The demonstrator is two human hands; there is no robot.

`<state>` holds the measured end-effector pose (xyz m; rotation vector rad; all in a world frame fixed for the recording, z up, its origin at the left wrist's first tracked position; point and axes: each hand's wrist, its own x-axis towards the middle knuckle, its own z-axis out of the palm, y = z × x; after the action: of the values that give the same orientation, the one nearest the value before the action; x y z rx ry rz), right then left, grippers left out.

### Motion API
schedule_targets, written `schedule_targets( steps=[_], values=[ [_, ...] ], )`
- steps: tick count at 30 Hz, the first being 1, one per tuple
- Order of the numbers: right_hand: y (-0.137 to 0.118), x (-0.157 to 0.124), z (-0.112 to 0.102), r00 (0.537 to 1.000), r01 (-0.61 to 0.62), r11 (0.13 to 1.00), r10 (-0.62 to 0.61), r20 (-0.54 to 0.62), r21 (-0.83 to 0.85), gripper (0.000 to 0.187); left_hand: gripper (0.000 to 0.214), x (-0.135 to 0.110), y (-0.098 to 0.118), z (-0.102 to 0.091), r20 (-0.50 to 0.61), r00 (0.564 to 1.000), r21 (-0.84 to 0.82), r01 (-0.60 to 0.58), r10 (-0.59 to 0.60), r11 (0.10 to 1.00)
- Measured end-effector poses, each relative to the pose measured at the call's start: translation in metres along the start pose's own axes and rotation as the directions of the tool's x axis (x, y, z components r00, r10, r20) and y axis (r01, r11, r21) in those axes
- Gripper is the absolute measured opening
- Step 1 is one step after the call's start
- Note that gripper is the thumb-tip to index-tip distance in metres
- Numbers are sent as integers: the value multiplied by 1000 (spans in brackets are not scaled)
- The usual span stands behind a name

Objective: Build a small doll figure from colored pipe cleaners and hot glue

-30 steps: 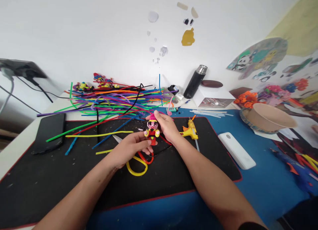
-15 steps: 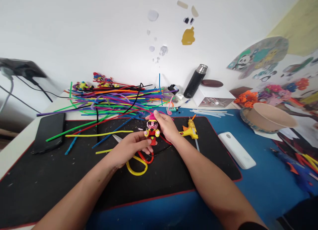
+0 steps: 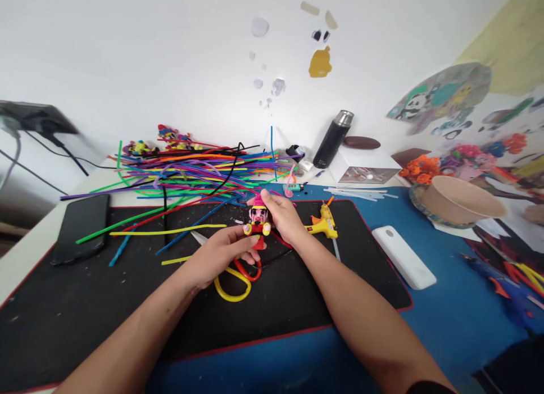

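A small figurine (image 3: 258, 221) made of fuzzy craft stems, with a pink face, red body and yellow arms, stands upright above the black mat (image 3: 85, 303). My left hand (image 3: 221, 255) grips its base from the left with closed fingers. My right hand (image 3: 283, 215) pinches its head and hat from the right. Just under my left hand lie scissors with yellow and red loop handles (image 3: 233, 280).
A heap of coloured craft stems (image 3: 187, 170) fills the back of the desk. A yellow glue gun (image 3: 323, 223) lies right of my hands. A phone (image 3: 80, 224) sits at the left, a white power bank (image 3: 403, 257) and a cardboard bowl (image 3: 461, 200) at the right, a flask (image 3: 334, 138) behind.
The view has shifted very slightly. Both hands keep the same hold on the figurine, which has barely moved.
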<state>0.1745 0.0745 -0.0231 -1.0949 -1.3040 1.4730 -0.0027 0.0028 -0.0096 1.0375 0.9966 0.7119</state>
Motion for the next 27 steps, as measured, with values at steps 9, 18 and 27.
schedule_targets(
  steps=[9, 18, 27],
  values=[
    [7, 3, -1, 1000, 18, 1000, -18, -10, -1, 68, 42, 3, -7, -2, -76, 997, -97, -33, 25, 995],
    [6, 3, -1, 999, 36, 999, -36, -2, -11, 66, 41, 4, -5, 0, -87, 996, -167, -32, 18, 985],
    [3, 2, 1, 999, 46, 999, -46, -20, -8, 66, 44, 5, -6, -1, -142, 990, -187, -19, -8, 982]
  ],
)
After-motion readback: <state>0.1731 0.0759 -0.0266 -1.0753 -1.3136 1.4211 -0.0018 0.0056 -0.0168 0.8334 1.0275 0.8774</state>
